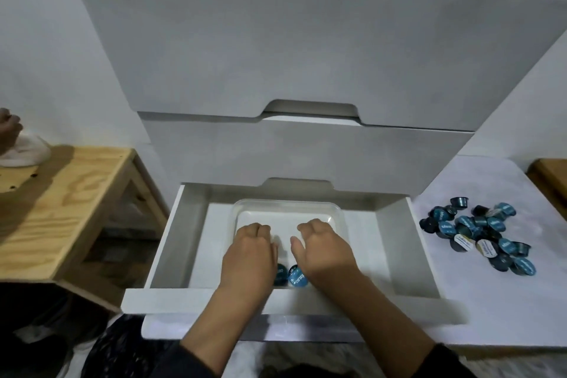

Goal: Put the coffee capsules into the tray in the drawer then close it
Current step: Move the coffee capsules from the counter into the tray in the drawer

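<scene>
Both hands, left hand (250, 252) and right hand (322, 250), hover fingers curled, grip unclear, over the clear plastic tray (336, 212); the blue foil-topped coffee capsules (478, 238) lie well right of the tray, nearer the right hand.

The blue lids of the coffee capsules (478, 236) carry white print, too blurred to read.

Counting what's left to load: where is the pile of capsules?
The pile of capsules lies on the white surface right of the open drawer, beyond the right hand.
</scene>
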Demonstrator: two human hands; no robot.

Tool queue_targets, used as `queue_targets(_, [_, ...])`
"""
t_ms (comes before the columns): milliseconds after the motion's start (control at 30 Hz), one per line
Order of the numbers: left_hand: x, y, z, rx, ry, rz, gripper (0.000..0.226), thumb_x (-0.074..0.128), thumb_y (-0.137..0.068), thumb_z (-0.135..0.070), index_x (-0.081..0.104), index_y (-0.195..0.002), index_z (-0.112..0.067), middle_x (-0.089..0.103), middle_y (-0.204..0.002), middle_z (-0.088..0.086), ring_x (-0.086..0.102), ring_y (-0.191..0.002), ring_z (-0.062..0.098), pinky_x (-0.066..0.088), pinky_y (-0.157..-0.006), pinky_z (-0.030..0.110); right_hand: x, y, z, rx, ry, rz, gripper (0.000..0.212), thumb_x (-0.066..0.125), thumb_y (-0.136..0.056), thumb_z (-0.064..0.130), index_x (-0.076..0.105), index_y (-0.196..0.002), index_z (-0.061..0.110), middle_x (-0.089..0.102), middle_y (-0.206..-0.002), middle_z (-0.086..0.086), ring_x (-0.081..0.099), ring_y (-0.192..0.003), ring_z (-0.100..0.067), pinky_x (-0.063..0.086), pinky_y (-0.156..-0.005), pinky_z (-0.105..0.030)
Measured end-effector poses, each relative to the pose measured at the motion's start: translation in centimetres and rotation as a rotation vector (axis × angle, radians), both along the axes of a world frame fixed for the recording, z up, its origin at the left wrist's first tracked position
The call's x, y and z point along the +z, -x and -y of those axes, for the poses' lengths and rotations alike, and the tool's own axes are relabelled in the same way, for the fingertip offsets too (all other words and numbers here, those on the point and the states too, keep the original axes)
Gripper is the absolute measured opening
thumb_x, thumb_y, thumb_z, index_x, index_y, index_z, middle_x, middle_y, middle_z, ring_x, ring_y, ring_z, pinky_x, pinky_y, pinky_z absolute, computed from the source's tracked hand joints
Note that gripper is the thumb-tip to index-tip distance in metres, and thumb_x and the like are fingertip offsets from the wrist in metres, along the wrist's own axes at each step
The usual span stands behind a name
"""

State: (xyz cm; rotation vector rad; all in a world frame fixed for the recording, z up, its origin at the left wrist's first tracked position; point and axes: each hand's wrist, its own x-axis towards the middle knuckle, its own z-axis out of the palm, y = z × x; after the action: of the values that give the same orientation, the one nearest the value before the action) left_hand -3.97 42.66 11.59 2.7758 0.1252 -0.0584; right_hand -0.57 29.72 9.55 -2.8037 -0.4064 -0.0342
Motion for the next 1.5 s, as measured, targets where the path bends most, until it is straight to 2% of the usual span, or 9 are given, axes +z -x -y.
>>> queue_targets(133, [1.1, 1.7, 1.4, 0.036, 0.027, 0.094, 0.043, 0.029, -0.099, -0.035, 0.031, -0.139, -0.021, 0.039, -0.142, -0.003, 0.035, -0.131, 0.012, 0.034, -0.102, 0.021, 0.6, 1.7, 1.4, 0.063, -0.051, 0.331, 0.028, 0.048, -0.088, 0.026, 0.064, -0.092, 0.004, 0.068, -0.087, -0.012, 0.066, -0.079, -0.029, 0.056, -0.068, -0.031])
queue_targets(200, [1.4, 2.3, 2.4, 0.033, 0.051, 0.107, 0.044, 0.030, -0.098, -0.035, 0.029, -0.140, -0.023, 0.038, -0.143, -0.005, 0.033, -0.132, 0.011, 0.033, -0.104, 0.021, 0.4, 2.5, 2.6, 0.177, 0.019, 0.605, 0.017, 0.058, -0.087, 0.016, 0.065, -0.086, 0.001, 0.071, -0.081, -0.015, 0.067, -0.075, -0.030, 0.059, -0.068, -0.031])
queue_targets(300, [1.8, 2.4, 4.5, 0.034, 0.111, 0.117, 0.043, 0.033, -0.097, -0.035, 0.031, -0.139, -0.026, 0.039, -0.142, -0.005, 0.034, -0.133, 0.011, 0.034, -0.106, 0.022, 1.0, 2.9, 4.4, 0.178, 0.033, 0.723, 0.014, 0.061, -0.087, 0.015, 0.059, -0.090, 0.001, 0.072, -0.082, -0.015, 0.069, -0.076, -0.030, 0.059, -0.067, -0.033])
queue_targets(600, [3.1, 0.3, 16.6, -0.026, 0.244, 0.170, 0.040, 0.041, -0.095, -0.033, 0.044, -0.133, -0.025, 0.050, -0.137, -0.002, 0.042, -0.127, 0.013, 0.033, -0.106, 0.023, 1.7, 1.4, 16.5, 0.105, 0.154, 0.534, 0.019, 0.057, -0.086, 0.006, 0.064, -0.069, 0.003, 0.071, -0.082, -0.015, 0.065, -0.074, -0.032, 0.056, -0.063, -0.033])
queue_targets(733, [2.8, -0.6, 24.8, -0.087, 0.342, 0.168, 0.036, 0.038, -0.096, -0.030, 0.048, -0.130, -0.024, 0.054, -0.132, -0.003, 0.045, -0.123, 0.012, 0.033, -0.103, 0.021, 1.7, 0.9, 24.4, -0.135, -0.130, 0.268, 0.026, 0.047, -0.088, 0.025, 0.063, -0.102, 0.010, 0.065, -0.103, -0.006, 0.060, -0.095, -0.022, 0.049, -0.079, -0.030])
queue_targets(867, [1.4, -1.1, 31.9, -0.137, 0.403, 0.103, 0.036, 0.038, -0.097, -0.030, 0.046, -0.132, -0.024, 0.050, -0.135, -0.005, 0.042, -0.124, 0.012, 0.032, -0.102, 0.020, -0.2, 0.2, 31.8, -0.201, -0.143, 0.176, 0.027, 0.048, -0.085, 0.021, 0.062, -0.104, 0.007, 0.064, -0.100, -0.010, 0.063, -0.092, -0.024, 0.049, -0.073, -0.025])
queue_targets(967, [-0.7, -1.8, 36.0, -0.135, 0.436, 0.027, 0.035, 0.042, -0.095, -0.026, 0.050, -0.128, -0.019, 0.055, -0.131, 0.000, 0.047, -0.120, 0.016, 0.035, -0.099, 0.023, -1.9, -0.1, 36.5, -0.264, -0.105, 0.058, 0.028, 0.049, -0.090, 0.018, 0.059, -0.112, 0.006, 0.061, -0.113, -0.013, 0.059, -0.103, -0.026, 0.047, -0.082, -0.029])
queue_targets(1300, [-8.5, -6.8, 41.4, 0.060, 0.513, -0.114, 0.039, 0.046, -0.092, -0.013, 0.050, -0.131, -0.015, 0.049, -0.127, 0.017, 0.052, -0.113, 0.028, 0.035, -0.098, 0.024, -6.7, -1.7, 44.8, -0.429, -0.144, -0.122, 0.025, 0.054, -0.090, 0.014, 0.062, -0.113, 0.010, 0.055, -0.120, -0.014, 0.057, -0.101, -0.028, 0.050, -0.078, -0.034])
queue_targets(1500, [-10.0, -8.8, 42.2, 0.162, 0.552, -0.134, 0.033, 0.047, -0.093, -0.016, 0.059, -0.123, -0.019, 0.052, -0.124, 0.016, 0.056, -0.107, 0.027, 0.032, -0.090, 0.016, -7.2, -3.2, 45.6, -0.487, -0.271, -0.219, 0.022, 0.054, -0.090, 0.015, 0.066, -0.109, 0.012, 0.057, -0.113, -0.014, 0.058, -0.091, -0.023, 0.035, -0.071, -0.019])
